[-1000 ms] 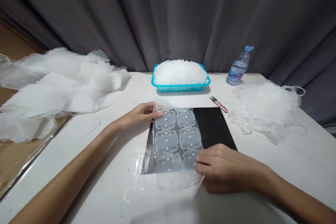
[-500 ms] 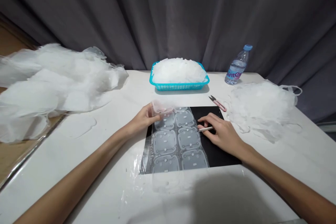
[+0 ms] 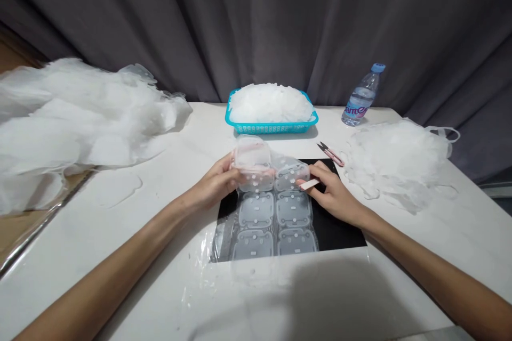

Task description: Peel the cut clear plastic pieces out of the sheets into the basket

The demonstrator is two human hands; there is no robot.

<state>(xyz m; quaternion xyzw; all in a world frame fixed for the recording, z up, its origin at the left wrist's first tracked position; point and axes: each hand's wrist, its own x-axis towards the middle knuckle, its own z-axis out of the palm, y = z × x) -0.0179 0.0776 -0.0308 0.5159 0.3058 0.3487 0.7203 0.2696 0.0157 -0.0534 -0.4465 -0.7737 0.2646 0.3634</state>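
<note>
A translucent sheet of joined, rounded-square moulded pieces [image 3: 256,210] lies in two columns over a black mat [image 3: 340,232], its near end reaching past the mat onto the table. My left hand [image 3: 220,180] pinches the sheet's far left part, where one piece stands raised and tilted. At the far right part, my right hand [image 3: 330,192] grips the sheet's edge between thumb and fingers. A small flat whitish stick [image 3: 310,184] also sits in my right hand. Some fingertips show blurred through the translucent material.
A blue basket [image 3: 272,128] heaped with white translucent pieces stands at the back. Piles of similar sheet material lie left [image 3: 92,112] and right [image 3: 400,160]. Pink-handled thread snips [image 3: 331,154] and a water bottle [image 3: 363,97] are back right. A single loose piece [image 3: 120,189] lies left.
My right hand has moved to the sheet's far right edge and taken hold of it. The sheet's far end is lifted higher and has shifted slightly right.
</note>
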